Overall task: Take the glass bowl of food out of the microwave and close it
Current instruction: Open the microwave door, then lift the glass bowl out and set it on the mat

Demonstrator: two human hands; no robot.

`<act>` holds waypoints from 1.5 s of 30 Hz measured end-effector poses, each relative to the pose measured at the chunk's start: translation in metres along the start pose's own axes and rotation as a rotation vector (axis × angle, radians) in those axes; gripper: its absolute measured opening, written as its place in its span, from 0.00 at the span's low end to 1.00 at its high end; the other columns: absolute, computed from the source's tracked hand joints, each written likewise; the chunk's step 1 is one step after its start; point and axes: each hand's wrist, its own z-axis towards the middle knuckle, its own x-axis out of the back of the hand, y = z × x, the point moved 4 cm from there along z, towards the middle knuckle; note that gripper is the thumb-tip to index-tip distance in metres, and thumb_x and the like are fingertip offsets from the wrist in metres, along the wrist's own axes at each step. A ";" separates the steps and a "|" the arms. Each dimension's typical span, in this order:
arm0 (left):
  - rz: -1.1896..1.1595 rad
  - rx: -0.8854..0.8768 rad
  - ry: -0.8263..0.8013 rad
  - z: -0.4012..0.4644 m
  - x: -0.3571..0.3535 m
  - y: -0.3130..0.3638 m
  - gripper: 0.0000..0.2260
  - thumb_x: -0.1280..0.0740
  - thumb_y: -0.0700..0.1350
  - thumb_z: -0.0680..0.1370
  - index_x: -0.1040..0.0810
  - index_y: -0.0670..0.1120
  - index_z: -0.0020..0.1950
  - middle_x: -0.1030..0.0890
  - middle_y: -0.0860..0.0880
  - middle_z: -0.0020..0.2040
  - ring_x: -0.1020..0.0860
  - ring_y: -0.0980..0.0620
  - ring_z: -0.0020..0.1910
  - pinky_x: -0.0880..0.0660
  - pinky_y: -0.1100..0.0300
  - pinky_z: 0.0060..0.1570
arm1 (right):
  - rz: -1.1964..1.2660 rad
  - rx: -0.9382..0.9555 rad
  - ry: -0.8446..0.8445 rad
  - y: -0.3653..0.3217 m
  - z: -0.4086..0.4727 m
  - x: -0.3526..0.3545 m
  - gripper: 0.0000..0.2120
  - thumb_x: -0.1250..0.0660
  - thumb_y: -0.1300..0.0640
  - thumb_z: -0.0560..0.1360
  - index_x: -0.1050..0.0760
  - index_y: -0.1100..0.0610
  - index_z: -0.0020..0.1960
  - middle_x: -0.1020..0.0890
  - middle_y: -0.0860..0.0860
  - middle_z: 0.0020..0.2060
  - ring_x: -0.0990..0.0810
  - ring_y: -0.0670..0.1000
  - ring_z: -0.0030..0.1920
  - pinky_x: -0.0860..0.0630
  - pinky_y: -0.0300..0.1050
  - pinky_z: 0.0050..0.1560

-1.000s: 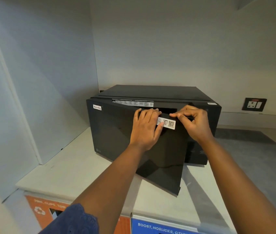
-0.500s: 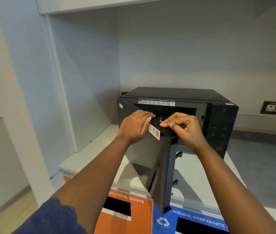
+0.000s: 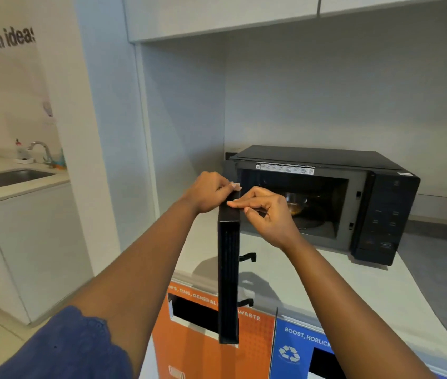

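Left hand [image 3: 208, 190] and right hand [image 3: 264, 212] both grip the top edge of the microwave door [image 3: 228, 272], 1 on each side; the door stands swung out edge-on to the camera. The glass bowl of food [image 3: 296, 203] sits inside the open black microwave [image 3: 381, 214], partly hidden by the right hand. The microwave rests on a pale countertop [image 3: 312, 283]. Orange [image 3: 203, 348] and blue [image 3: 299, 351] waste bin fronts sit below. A sink [image 3: 11, 177] with faucet [image 3: 40, 150] lies far left.
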 end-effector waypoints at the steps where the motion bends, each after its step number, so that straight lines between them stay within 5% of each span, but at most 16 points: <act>1: -0.018 0.032 -0.028 0.000 0.004 -0.002 0.15 0.39 0.44 0.79 0.17 0.35 0.50 0.17 0.35 0.54 0.19 0.39 0.54 0.23 0.51 0.51 | -0.001 0.003 0.000 -0.002 0.001 -0.005 0.15 0.40 0.71 0.69 0.19 0.62 0.51 0.21 0.52 0.41 0.23 0.40 0.44 0.29 0.25 0.45; 9: 0.138 0.092 -0.228 -0.008 0.023 -0.005 0.14 0.36 0.44 0.77 0.22 0.41 0.61 0.22 0.44 0.65 0.25 0.48 0.64 0.30 0.60 0.58 | -0.049 0.019 0.010 -0.013 0.008 -0.037 0.16 0.40 0.66 0.68 0.19 0.59 0.51 0.22 0.46 0.43 0.25 0.43 0.52 0.27 0.45 0.59; 14: 0.326 0.102 -0.284 0.004 0.023 0.005 0.13 0.36 0.43 0.77 0.20 0.39 0.58 0.19 0.42 0.61 0.23 0.46 0.61 0.26 0.54 0.61 | -0.021 0.034 0.004 -0.012 0.007 -0.036 0.17 0.41 0.66 0.67 0.19 0.60 0.51 0.20 0.47 0.46 0.23 0.40 0.49 0.29 0.26 0.54; 20: 0.560 0.155 -0.112 0.035 0.001 0.045 0.11 0.38 0.39 0.75 0.22 0.37 0.54 0.20 0.38 0.57 0.22 0.40 0.55 0.27 0.53 0.46 | 0.137 -0.008 0.216 0.012 0.005 -0.019 0.17 0.42 0.69 0.66 0.18 0.56 0.45 0.18 0.47 0.39 0.20 0.39 0.41 0.22 0.33 0.45; 26: 0.089 0.190 0.016 0.063 -0.053 0.053 0.11 0.39 0.42 0.75 0.19 0.37 0.45 0.17 0.37 0.49 0.20 0.39 0.48 0.27 0.55 0.38 | 0.126 -0.294 0.473 0.093 -0.005 0.017 0.17 0.40 0.70 0.69 0.19 0.51 0.40 0.18 0.46 0.34 0.21 0.45 0.36 0.21 0.52 0.43; 28: -0.107 0.259 0.051 0.070 -0.074 0.040 0.12 0.39 0.43 0.77 0.18 0.41 0.45 0.17 0.39 0.51 0.19 0.40 0.51 0.23 0.53 0.48 | 0.120 -0.412 0.515 0.123 -0.010 0.026 0.17 0.40 0.68 0.70 0.19 0.48 0.39 0.17 0.48 0.35 0.20 0.48 0.37 0.21 0.53 0.44; 31: -0.318 0.388 0.097 0.083 -0.110 0.014 0.13 0.40 0.43 0.78 0.19 0.44 0.57 0.18 0.42 0.58 0.22 0.43 0.58 0.26 0.57 0.57 | 0.110 -0.581 0.561 0.171 -0.017 0.040 0.16 0.40 0.66 0.72 0.20 0.47 0.38 0.17 0.50 0.37 0.21 0.50 0.36 0.21 0.54 0.45; 40: -0.712 0.725 0.321 0.128 -0.192 -0.040 0.13 0.42 0.40 0.78 0.19 0.44 0.55 0.18 0.43 0.57 0.22 0.45 0.57 0.28 0.58 0.50 | 0.106 -0.869 0.611 0.287 -0.017 0.065 0.11 0.39 0.65 0.73 0.19 0.55 0.46 0.19 0.52 0.37 0.23 0.52 0.36 0.21 0.58 0.48; 45: -0.837 0.790 0.375 0.155 -0.228 -0.059 0.14 0.43 0.37 0.77 0.19 0.42 0.55 0.17 0.42 0.55 0.21 0.43 0.57 0.26 0.53 0.58 | 0.122 -0.940 0.621 0.343 -0.008 0.073 0.12 0.40 0.65 0.73 0.19 0.56 0.48 0.20 0.48 0.33 0.24 0.46 0.31 0.21 0.51 0.44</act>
